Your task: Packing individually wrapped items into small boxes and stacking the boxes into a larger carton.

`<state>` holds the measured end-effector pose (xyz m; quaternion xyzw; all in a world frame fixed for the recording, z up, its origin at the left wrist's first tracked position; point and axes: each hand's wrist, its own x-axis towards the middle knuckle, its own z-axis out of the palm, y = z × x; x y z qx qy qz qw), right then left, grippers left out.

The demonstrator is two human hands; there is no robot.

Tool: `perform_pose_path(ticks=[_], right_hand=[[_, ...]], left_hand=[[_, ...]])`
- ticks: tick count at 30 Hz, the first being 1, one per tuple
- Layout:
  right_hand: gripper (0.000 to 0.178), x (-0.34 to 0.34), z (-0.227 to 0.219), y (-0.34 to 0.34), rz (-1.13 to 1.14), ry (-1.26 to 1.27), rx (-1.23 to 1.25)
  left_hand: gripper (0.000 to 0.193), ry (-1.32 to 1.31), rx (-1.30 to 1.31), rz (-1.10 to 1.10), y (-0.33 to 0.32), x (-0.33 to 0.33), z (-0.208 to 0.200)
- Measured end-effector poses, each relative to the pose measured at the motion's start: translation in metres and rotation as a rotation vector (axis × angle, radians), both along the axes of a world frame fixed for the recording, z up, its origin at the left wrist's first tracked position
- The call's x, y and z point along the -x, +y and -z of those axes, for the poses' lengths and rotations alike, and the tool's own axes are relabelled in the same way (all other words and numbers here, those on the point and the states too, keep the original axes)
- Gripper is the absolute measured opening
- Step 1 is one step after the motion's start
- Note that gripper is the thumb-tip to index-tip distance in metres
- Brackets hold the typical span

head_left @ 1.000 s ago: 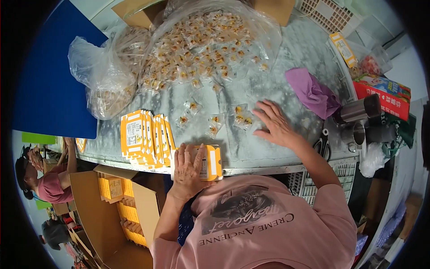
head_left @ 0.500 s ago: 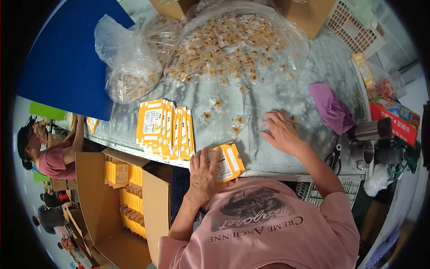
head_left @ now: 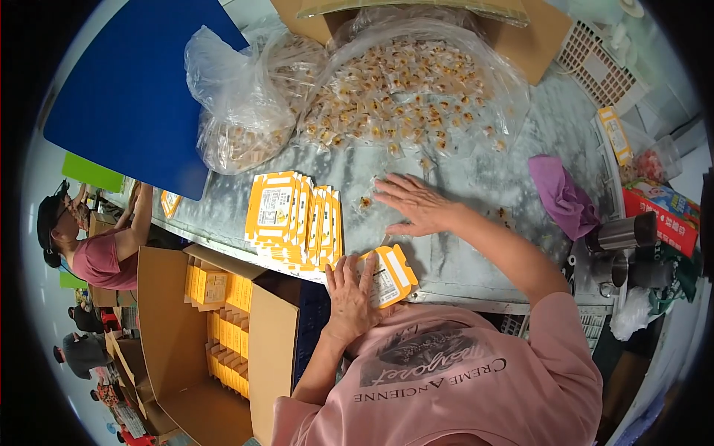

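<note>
At the far left a second person [head_left: 97, 249] in a pink top leans at the table's edge, beside a blue board [head_left: 134, 97] that covers that corner of the table. Below the table edge stands an open cardboard carton [head_left: 178, 349] with rows of yellow boxes [head_left: 223, 327] packed inside. On the grey tabletop [head_left: 476, 171] just right of it, a fanned stack of flat yellow cartons [head_left: 297, 219] lies close to the near edge. The left hand [head_left: 353, 293] rests at that edge with fingers spread flat, pressing down on a small yellow and white box [head_left: 390, 275] that lies half over the rim; the stack touches or nearly touches the hand's left side. Behind the stack, a knotted clear bag of wrapped sweets [head_left: 238, 126] sits against a wide open bag of loose wrapped sweets [head_left: 409, 97], with a brown cardboard box [head_left: 535, 37] behind that. The right hand [head_left: 416, 204] lies open, palm down, on the tabletop, fingers pointing left toward a single wrapped sweet [head_left: 364, 202] just beyond its fingertips; it grips nothing. Bare tabletop lies around this hand, between the sweets and the near edge. Further right lie a purple cloth [head_left: 561, 193], a white plastic basket [head_left: 595, 52], a narrow yellow packet [head_left: 616, 134], a red packet [head_left: 662, 212] and metal cups [head_left: 625, 249] crowding the right end.
</note>
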<state>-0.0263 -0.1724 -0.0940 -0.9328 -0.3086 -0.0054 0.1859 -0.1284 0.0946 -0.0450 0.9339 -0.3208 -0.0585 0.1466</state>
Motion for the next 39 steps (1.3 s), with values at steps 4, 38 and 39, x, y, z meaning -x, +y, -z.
perform_pose_path(ticks=[4,38,39], right_hand=[[0.066,0.020,0.006,-0.014,0.064,-0.084,-0.079],[0.084,0.143,-0.028,-0.084,0.630,0.244,-0.060],[0.084,0.142,-0.030,-0.083,0.632,0.245,-0.060]], left_hand=[[0.115,-0.016,0.002,0.013,-0.005,-0.001,-0.006],[0.118,-0.016,0.087,0.357,-0.077,-0.097,-0.001],[0.118,-0.014,0.086,0.359,-0.075,-0.097,-0.003]])
